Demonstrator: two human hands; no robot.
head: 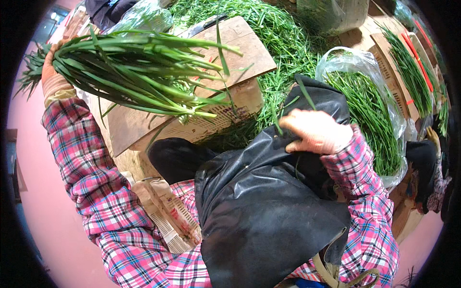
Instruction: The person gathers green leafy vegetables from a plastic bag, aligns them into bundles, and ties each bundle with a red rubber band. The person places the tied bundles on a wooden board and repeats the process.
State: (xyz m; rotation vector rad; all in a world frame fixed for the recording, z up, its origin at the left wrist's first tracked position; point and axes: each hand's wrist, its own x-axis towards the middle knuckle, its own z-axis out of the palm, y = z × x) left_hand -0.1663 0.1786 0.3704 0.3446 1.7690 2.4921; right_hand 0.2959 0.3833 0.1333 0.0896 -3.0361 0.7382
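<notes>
My left hand (54, 70), in an orange knit glove, is closed around the leafy end of a large bunch of long green garlic chives (144, 72). The pale cut ends point right, over a wooden board (248, 46) on a printed cardboard box (216, 115). My right hand (317, 131), in a similar glove and brightly lit, is above my black apron (259, 216). A few loose green blades hang by its fingertips; whether the fingers grip any of them cannot be told. A knife (212, 22) with a black handle lies at the board's far edge.
Loose green blades (288, 39) are heaped behind the board. To the right stands an open clear plastic bag (401, 144) of greens. Beyond it, a bundle (410, 72) with red ties lies on cardboard. A pale container (335, 16) stands at the back. Another person's hand (433, 138) shows far right.
</notes>
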